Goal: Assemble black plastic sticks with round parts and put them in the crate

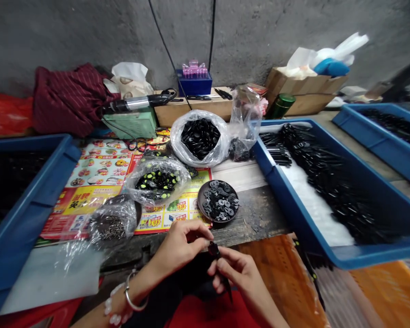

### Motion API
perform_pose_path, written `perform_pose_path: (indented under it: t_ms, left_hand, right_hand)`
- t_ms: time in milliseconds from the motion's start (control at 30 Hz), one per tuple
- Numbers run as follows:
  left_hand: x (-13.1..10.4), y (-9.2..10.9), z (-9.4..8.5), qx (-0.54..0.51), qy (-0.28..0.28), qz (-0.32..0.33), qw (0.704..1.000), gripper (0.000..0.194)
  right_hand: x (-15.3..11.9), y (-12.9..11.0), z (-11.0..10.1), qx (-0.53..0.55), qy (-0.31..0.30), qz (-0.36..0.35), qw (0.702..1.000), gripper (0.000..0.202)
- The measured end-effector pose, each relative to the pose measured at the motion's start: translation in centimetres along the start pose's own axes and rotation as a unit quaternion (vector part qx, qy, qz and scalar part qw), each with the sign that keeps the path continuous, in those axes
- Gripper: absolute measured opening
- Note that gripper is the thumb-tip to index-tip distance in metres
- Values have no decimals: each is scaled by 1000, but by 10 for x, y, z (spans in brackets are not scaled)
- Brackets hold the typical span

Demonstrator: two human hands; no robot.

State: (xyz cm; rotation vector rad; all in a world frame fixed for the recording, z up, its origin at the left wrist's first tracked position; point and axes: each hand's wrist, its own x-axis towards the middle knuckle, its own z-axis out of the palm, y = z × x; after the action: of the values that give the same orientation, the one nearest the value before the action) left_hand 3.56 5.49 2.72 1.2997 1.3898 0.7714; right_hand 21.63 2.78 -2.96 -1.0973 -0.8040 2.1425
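My right hand (237,269) is closed around a slim black plastic part (213,249), with its blocky head up and its pointed end hanging below my fingers. At that head, my left hand (182,246) has thumb and forefinger pinched together; whatever lies between these fingertips is too small to make out. Just beyond my hands stands a round dark dish (201,210) of flat grey-black discs (222,200). Left of it, a plastic bag (182,175) holds black pieces with yellow-green dots. A plastic-lined bowl (130,223) holds small metal screws or pins.
A blue crate (269,171) of long black parts stands to the right, another blue crate (63,159) to the left. Behind the dish sits a bag (222,150) of black pieces. An electric screwdriver (136,104) lies on a green box (133,125). Cords hang along the wall.
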Motion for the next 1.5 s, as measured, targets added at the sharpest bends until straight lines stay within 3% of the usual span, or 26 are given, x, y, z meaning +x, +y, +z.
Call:
perform_pose_path:
  t_ms: [233, 567, 933, 1267, 1500]
  left_hand:
    - [-2, 2, 6, 65, -10, 28, 997, 18]
    - [-6, 2, 8, 155, 11, 85, 984, 23]
    - [-2, 2, 6, 94, -3, 51, 994, 21]
    - [-3, -1, 6, 155, -10, 77, 985, 23]
    - [-15, 6, 8, 129, -25, 102, 986, 25]
  right_hand:
    - [0, 6, -1, -36, 16, -12, 999, 58]
    - [1, 2, -2, -22, 5, -4, 1000, 54]
    - [2, -2, 0, -40, 1, 2, 999, 52]
    - [2, -4, 5, -54, 14, 6, 998, 55]
    - [3, 0, -5, -106, 15, 23, 994, 48]
